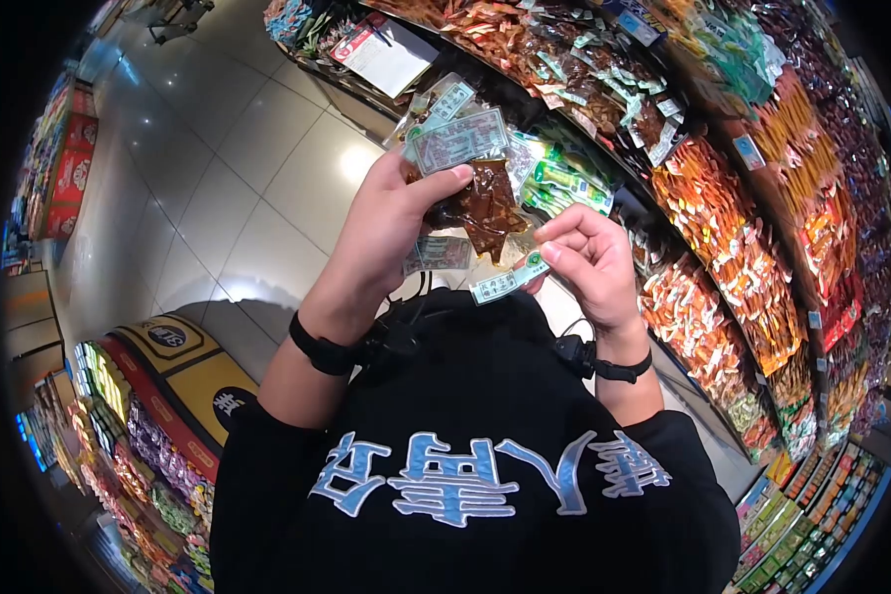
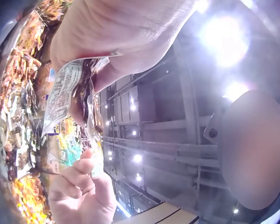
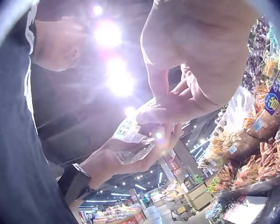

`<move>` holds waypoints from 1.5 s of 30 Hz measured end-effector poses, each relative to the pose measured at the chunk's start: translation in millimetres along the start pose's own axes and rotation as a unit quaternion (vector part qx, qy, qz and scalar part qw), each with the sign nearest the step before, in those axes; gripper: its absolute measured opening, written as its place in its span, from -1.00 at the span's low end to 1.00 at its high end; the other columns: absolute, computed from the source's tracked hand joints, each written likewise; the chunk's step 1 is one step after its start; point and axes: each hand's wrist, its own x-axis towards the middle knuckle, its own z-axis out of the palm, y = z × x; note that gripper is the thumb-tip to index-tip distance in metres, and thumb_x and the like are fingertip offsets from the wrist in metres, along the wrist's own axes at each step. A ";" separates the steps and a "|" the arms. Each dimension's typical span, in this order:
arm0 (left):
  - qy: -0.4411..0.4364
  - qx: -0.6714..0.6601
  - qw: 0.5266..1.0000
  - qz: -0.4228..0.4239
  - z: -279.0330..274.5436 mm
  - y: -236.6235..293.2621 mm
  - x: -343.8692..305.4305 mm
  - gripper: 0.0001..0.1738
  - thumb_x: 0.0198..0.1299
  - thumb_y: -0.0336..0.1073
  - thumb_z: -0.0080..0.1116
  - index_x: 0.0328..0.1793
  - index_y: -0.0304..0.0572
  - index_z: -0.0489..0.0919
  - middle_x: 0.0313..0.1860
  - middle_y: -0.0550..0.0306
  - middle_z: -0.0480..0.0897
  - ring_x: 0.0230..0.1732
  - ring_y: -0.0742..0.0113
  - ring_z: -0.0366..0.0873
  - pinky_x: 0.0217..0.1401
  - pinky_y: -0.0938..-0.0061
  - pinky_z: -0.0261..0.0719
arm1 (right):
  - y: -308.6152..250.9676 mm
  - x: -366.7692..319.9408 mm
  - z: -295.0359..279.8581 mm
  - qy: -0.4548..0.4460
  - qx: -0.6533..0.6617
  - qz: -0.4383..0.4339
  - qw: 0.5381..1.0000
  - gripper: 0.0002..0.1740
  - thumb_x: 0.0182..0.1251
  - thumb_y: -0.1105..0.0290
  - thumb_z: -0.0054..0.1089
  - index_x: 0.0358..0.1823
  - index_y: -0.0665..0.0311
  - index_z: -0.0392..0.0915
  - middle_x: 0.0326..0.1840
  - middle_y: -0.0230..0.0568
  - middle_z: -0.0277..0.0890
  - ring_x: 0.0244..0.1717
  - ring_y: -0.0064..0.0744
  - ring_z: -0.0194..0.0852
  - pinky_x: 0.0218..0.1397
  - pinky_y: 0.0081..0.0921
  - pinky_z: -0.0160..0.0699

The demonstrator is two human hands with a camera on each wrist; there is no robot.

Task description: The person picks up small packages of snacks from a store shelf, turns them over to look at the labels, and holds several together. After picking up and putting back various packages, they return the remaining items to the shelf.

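Note:
My left hand (image 1: 386, 213) grips several clear plastic packets, its thumb lying over a packet of dark brown, glossy food (image 1: 480, 213). Pale green printed labels (image 1: 460, 141) show on the packets above the thumb. Lower right, my right hand (image 1: 592, 265) pinches a small packet with a white and green label (image 1: 510, 281) between thumb and fingers, close beside the brown food. In the left wrist view, a printed packet (image 2: 63, 93) hangs below the left hand (image 2: 116, 32). The right wrist view has the right hand (image 3: 200, 56) over the packet label (image 3: 127, 131).
Sloping bins of wrapped snacks (image 1: 718, 267) run along the right side, close past the right hand. A white sign (image 1: 384, 57) stands at the bins' near edge. Tiled floor (image 1: 238, 148) lies to the left, with a yellow and red display stand (image 1: 183, 361) at lower left.

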 end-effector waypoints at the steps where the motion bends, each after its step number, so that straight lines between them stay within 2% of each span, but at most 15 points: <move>1: -0.001 -0.002 1.000 -0.006 9.4 -1.0 4.8 -0.65 0.26 -0.45 0.20 0.16 -0.37 0.47 -0.07 0.05 0.69 -0.13 0.36 0.68 -0.02 0.46 0.64 | -4.4 -1.4 -9.2 0.000 0.007 0.001 1.000 -0.83 0.37 0.56 0.13 -0.08 0.48 0.44 -0.34 -0.05 0.65 -0.37 -0.39 0.69 -0.27 -0.52 0.72; 7: -0.012 -0.017 1.000 -0.013 79.9 -22.7 43.9 -0.68 0.22 -0.45 0.25 0.08 -0.35 0.54 -0.12 0.09 0.70 -0.16 0.42 0.67 -0.04 0.50 0.63 | -32.2 -19.0 -82.4 0.013 0.008 0.005 1.000 -0.84 0.37 0.54 0.14 -0.10 0.46 0.43 -0.35 -0.04 0.66 -0.38 -0.39 0.68 -0.28 -0.51 0.68; 11: -0.027 0.004 0.998 0.052 136.1 -45.5 77.4 -0.68 0.18 -0.41 0.32 0.05 -0.32 0.58 -0.16 0.18 0.71 -0.24 0.52 0.65 -0.14 0.54 0.61 | -64.6 -34.4 -137.1 0.029 0.004 0.017 0.999 -0.85 0.37 0.55 0.13 -0.11 0.46 0.43 -0.35 -0.03 0.66 -0.38 -0.38 0.68 -0.28 -0.51 0.68; 14: -0.037 0.040 0.997 0.056 173.6 -55.5 100.0 -0.67 0.18 -0.39 0.32 0.06 -0.30 0.58 -0.14 0.19 0.72 -0.20 0.51 0.64 -0.09 0.53 0.61 | -91.2 -43.9 -174.1 0.046 -0.019 0.012 0.999 -0.86 0.37 0.55 0.13 -0.12 0.46 0.43 -0.36 -0.04 0.66 -0.37 -0.38 0.68 -0.28 -0.51 0.68; 15: -0.029 0.051 0.997 0.059 186.8 -56.0 104.2 -0.66 0.18 -0.39 0.32 0.07 -0.29 0.59 -0.12 0.19 0.71 -0.15 0.50 0.64 0.00 0.52 0.58 | -99.3 -46.4 -185.1 0.056 -0.024 0.021 0.998 -0.83 0.31 0.54 0.14 -0.12 0.44 0.41 -0.34 0.05 0.67 -0.40 -0.35 0.69 -0.28 -0.49 0.68; 21: -0.055 0.010 0.997 0.050 236.1 -62.6 125.3 -0.66 0.17 -0.42 0.32 0.09 -0.30 0.59 -0.07 0.16 0.72 -0.10 0.48 0.64 0.07 0.49 0.57 | -129.8 -57.3 -228.8 0.042 -0.028 0.005 0.999 -0.84 0.36 0.54 0.13 -0.10 0.46 0.44 -0.33 -0.04 0.65 -0.33 -0.38 0.69 -0.26 -0.51 0.69; 26: -0.086 -0.041 0.995 0.011 241.2 -74.7 139.8 -0.64 0.17 -0.43 0.32 0.11 -0.30 0.58 -0.04 0.15 0.71 -0.05 0.45 0.64 0.13 0.48 0.54 | -134.1 -59.5 -238.7 0.043 -0.015 -0.001 0.999 -0.82 0.32 0.57 0.15 -0.08 0.47 0.47 -0.29 -0.07 0.65 -0.29 -0.44 0.68 -0.20 -0.55 0.67; 32: -0.099 -0.050 0.993 0.048 236.7 -77.2 154.5 -0.63 0.17 -0.45 0.31 0.13 -0.30 0.57 -0.01 0.15 0.70 -0.02 0.46 0.62 0.14 0.46 0.53 | -129.4 -52.3 -242.3 0.056 -0.050 -0.014 0.997 -0.83 0.31 0.58 0.18 -0.10 0.45 0.50 -0.22 -0.19 0.63 -0.21 -0.56 0.62 -0.08 -0.63 0.58; 38: -0.121 -0.029 0.990 0.072 219.2 -64.0 180.4 -0.60 0.16 -0.45 0.32 0.15 -0.31 0.57 -0.03 0.16 0.70 -0.02 0.46 0.61 0.15 0.46 0.53 | -120.0 -20.7 -241.3 0.068 -0.073 -0.068 0.993 -0.81 0.33 0.56 0.18 -0.06 0.43 0.50 -0.13 -0.18 0.62 -0.10 -0.50 0.60 0.06 -0.55 0.55; 39: -0.123 -0.021 0.989 0.074 216.8 -59.0 185.5 -0.60 0.16 -0.46 0.32 0.15 -0.31 0.56 -0.03 0.16 0.70 -0.02 0.46 0.61 0.15 0.46 0.54 | -120.9 -9.0 -234.9 0.106 -0.079 -0.102 0.986 -0.77 0.33 0.57 0.17 0.00 0.41 0.47 0.01 -0.11 0.57 -0.03 -0.47 0.58 0.14 -0.50 0.52; 40: -0.125 -0.011 0.989 0.077 212.5 -53.4 191.5 -0.60 0.16 -0.46 0.32 0.15 -0.32 0.56 -0.03 0.16 0.70 -0.02 0.46 0.61 0.15 0.46 0.54 | -121.3 5.1 -228.9 0.156 -0.123 -0.115 0.973 -0.61 0.26 0.57 0.25 0.11 0.39 0.42 0.16 -0.06 0.49 0.05 -0.42 0.53 0.17 -0.46 0.49; 42: -0.149 0.024 0.987 0.057 198.1 -52.1 208.2 -0.62 0.17 -0.44 0.33 0.13 -0.32 0.57 -0.04 0.16 0.70 -0.05 0.46 0.62 0.09 0.49 0.58 | -124.9 29.9 -213.4 0.204 -0.172 -0.092 0.959 -0.43 0.15 0.53 0.38 0.21 0.35 0.39 0.22 -0.07 0.45 0.11 -0.39 0.49 0.17 -0.45 0.47; 43: -0.157 0.038 0.986 0.047 192.7 -49.3 215.1 -0.62 0.17 -0.44 0.33 0.12 -0.32 0.57 -0.05 0.16 0.70 -0.06 0.46 0.62 0.07 0.48 0.58 | -122.7 40.4 -209.7 0.195 -0.200 -0.083 0.957 -0.27 0.04 0.48 0.51 0.27 0.33 0.36 0.22 -0.10 0.45 0.17 -0.36 0.43 0.12 -0.45 0.48; 45: -0.177 0.056 0.982 0.032 183.2 -38.7 226.1 -0.64 0.19 -0.43 0.32 0.12 -0.33 0.58 -0.07 0.16 0.70 -0.09 0.46 0.63 0.03 0.48 0.60 | -109.6 64.7 -202.2 0.190 -0.247 -0.060 0.948 -0.26 0.02 0.41 0.55 0.25 0.34 0.36 0.14 -0.12 0.52 0.08 -0.42 0.50 0.06 -0.47 0.53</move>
